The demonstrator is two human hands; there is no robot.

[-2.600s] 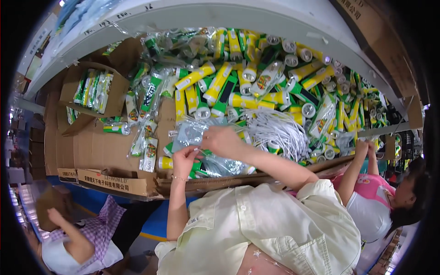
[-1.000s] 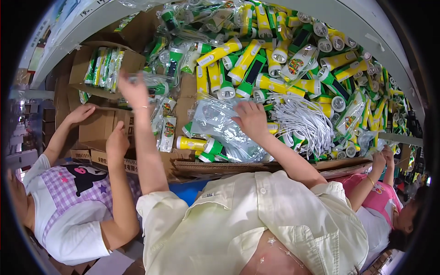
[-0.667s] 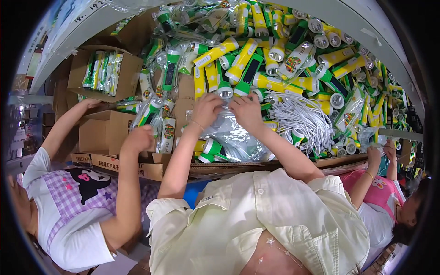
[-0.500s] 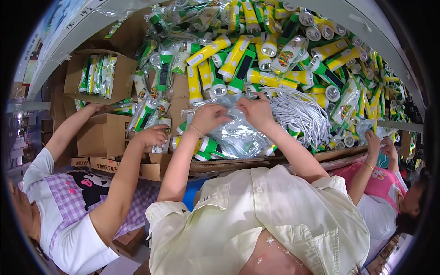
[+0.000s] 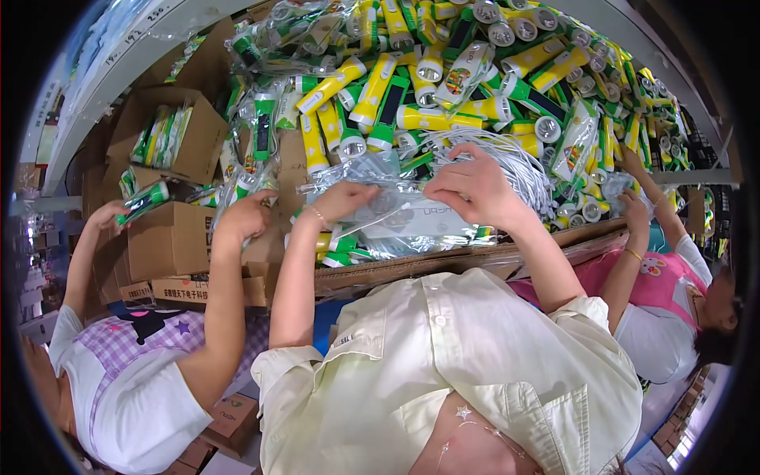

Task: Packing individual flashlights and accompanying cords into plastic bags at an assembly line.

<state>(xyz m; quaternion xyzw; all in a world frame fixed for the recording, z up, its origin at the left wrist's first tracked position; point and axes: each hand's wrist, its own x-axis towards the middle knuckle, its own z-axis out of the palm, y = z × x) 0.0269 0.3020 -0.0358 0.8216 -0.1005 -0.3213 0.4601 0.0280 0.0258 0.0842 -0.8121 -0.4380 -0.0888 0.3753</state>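
Clear plastic bags (image 5: 431,226) lie in a loose heap in front of me. My left hand (image 5: 342,199) is closed, thumb and fingers pinching the film at the near left of the heap. On its right, my right hand (image 5: 475,188) is raised, thumb and forefinger pressed together at the upper edge of a bag. A thin white cable (image 5: 376,220) slants across the film between both hands; whether a finger touches it is hard to tell. Behind my right hand lies a bundle of white cables (image 5: 518,170).
Yellow-and-green flashlights (image 5: 372,87) pile up across the far side. Cardboard boxes (image 5: 170,237) stand at left, one holding bagged flashlights (image 5: 162,138). A co-worker's hand (image 5: 111,214) at left holds a bagged flashlight; another co-worker's hands (image 5: 633,206) work at right. A cardboard edge (image 5: 475,257) runs in front.
My right hand has moved right and nearer, and my left hand slightly nearer. The white cable now shows across the bags. The left co-worker has lifted a bagged flashlight.
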